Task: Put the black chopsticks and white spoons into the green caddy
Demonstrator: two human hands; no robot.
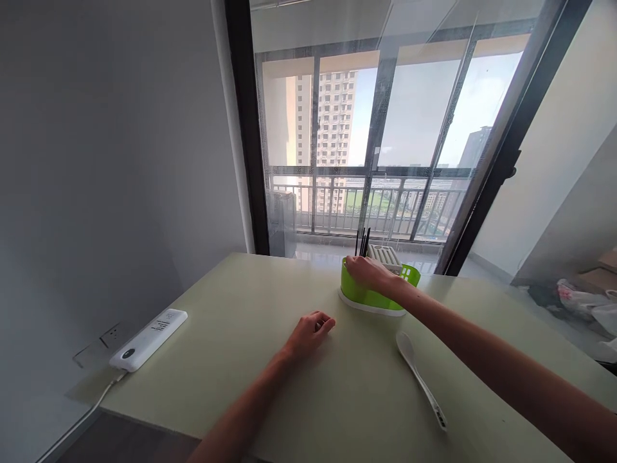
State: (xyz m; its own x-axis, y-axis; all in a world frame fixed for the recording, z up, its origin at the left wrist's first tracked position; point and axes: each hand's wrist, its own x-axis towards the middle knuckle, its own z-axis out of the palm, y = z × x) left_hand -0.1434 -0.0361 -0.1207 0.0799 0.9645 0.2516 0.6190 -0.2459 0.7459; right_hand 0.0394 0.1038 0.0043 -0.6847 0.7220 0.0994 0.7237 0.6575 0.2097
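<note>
Toward the far side of the table stands a bright green utensil holder (371, 297) with a white base and a white slotted block (385, 257). Several thin black sticks, like chopsticks (363, 243), rise from its left part. My right hand (369, 271) reaches across to the holder's left end, its fingers closed at the rim; what they grip there is hidden. My left hand (311, 331) lies on the table to the left of the holder, fingers loosely curled with nothing seen in them. A white spoon (419, 376) with a long handle lies below my right forearm.
A white power strip (149, 339) with a cable lies along the table's left edge by the wall. Behind the pale table (241, 302) is a glass sliding door (376, 141) in a dark frame. Bags and boxes (588, 296) lie on the floor at the right.
</note>
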